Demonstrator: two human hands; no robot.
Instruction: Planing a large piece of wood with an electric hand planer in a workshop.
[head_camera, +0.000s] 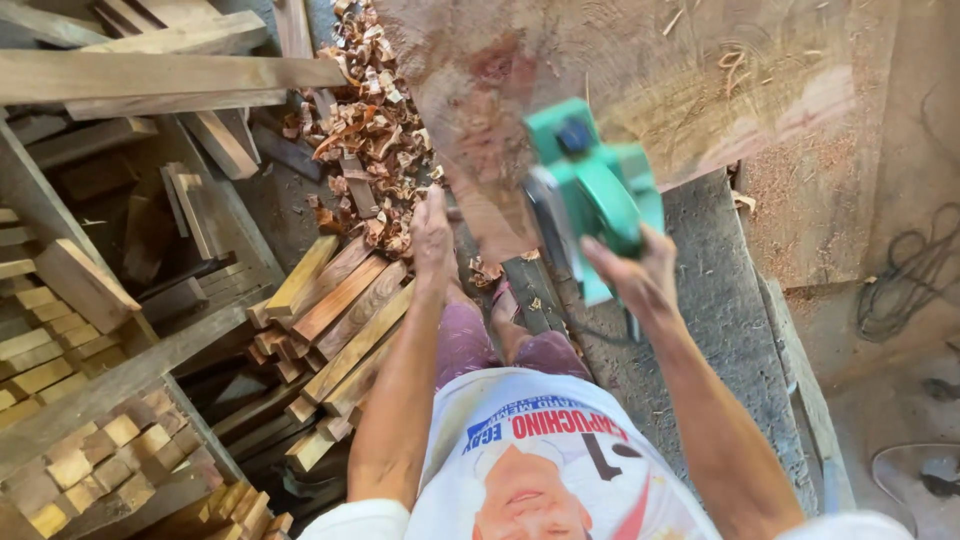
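A wide, rough wooden board lies across the workbench in front of me, reddish at its near corner. My right hand grips the handle of a green electric planer that rests on the board's near edge. My left hand lies flat against the board's near left corner, fingers together, pressing on it. My legs in reddish shorts and one bare foot show below the board.
Wood shavings are heaped to the left of the board. A stack of cut wooden slats lies by my left arm, with more timber offcuts and beams further left. A coiled cable lies on the dusty floor at right.
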